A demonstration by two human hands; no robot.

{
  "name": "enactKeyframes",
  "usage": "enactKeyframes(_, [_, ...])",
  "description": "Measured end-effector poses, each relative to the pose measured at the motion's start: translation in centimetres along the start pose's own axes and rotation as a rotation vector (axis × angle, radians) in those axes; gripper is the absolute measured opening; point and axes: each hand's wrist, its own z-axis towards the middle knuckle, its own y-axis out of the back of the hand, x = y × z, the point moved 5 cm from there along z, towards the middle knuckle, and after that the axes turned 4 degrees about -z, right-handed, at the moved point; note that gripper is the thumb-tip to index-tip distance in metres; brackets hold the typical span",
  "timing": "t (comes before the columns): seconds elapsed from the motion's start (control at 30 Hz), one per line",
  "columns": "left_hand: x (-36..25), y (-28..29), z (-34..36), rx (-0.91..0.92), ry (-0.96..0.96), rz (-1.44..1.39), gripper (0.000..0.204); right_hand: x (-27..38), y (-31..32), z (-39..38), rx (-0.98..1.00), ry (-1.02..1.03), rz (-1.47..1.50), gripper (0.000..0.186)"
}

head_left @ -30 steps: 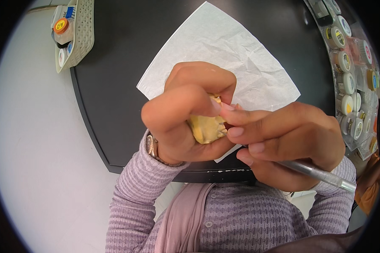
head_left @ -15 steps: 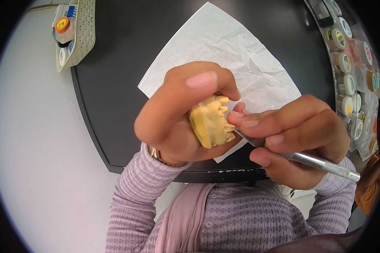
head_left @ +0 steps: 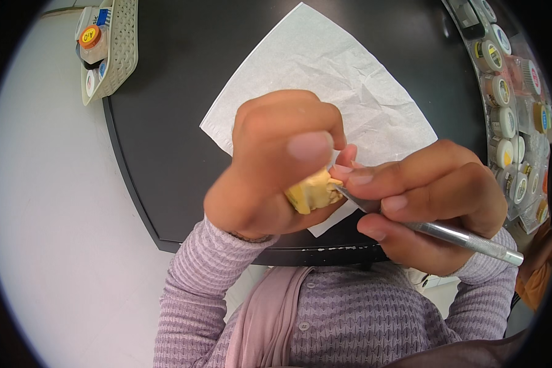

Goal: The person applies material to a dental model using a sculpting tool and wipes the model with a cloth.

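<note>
My left hand [head_left: 276, 162] is closed around a small yellow plaster cast [head_left: 311, 192], of which only a corner shows between thumb and palm. My right hand [head_left: 432, 196] grips a thin silver metal tool [head_left: 460, 235] like a pen, its tip resting against the cast's right edge. Both hands hover close to my chest, above the near edge of a black tabletop [head_left: 178, 122]. A crumpled white paper sheet [head_left: 331, 80] lies on the tabletop beneath them. The tool's handle points out to the lower right.
A white perforated basket [head_left: 118, 55] with small containers stands at the tabletop's far left corner. Several small round jars [head_left: 503, 119] in a rack line the right edge. White floor [head_left: 49, 214] spreads on the left. My purple knit sleeves fill the lower part.
My left hand has turned and lifted, so its thumb now covers most of the yellow cast. My right hand keeps the tool's tip at the cast and has shifted slightly up.
</note>
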Motion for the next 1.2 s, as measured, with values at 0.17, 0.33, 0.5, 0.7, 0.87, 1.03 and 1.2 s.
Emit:
enactKeyframes(0.17, [0.0,-0.3,0.2,0.012,-0.008,-0.005,0.08,0.1,-0.1,0.2,0.053,-0.006,-0.052,0.033])
enactKeyframes(0.33, [-0.3,-0.5,0.5,0.024,-0.008,-0.02,0.076,0.2,-0.2,0.2,0.046,0.011,-0.048,0.032])
enactKeyframes(0.5, [-0.2,-0.6,0.6,0.023,-0.004,-0.047,0.073,0.1,-0.2,0.2,0.04,0.016,-0.038,0.031])
enactKeyframes(0.7, [0.2,-0.3,0.4,-0.014,0.062,-0.209,0.068,-0.4,0.2,0.0,-0.116,-0.106,0.063,0.029])
enactKeyframes(0.87, [1.7,-0.9,-0.9,-0.184,0.529,-0.87,0.057,-2.6,1.2,-1.5,-0.423,-0.262,0.292,0.022])
enactKeyframes(1.03, [3.3,-1.4,-1.8,-0.261,0.708,-1.446,0.038,-4.9,0.1,-2.0,-0.664,-0.31,0.468,0.02])
enactKeyframes(1.2, [3.6,-1.5,-1.8,-0.26,0.782,-1.643,0.036,-3.7,0.9,-1.3,-0.509,-0.348,0.322,0.021])
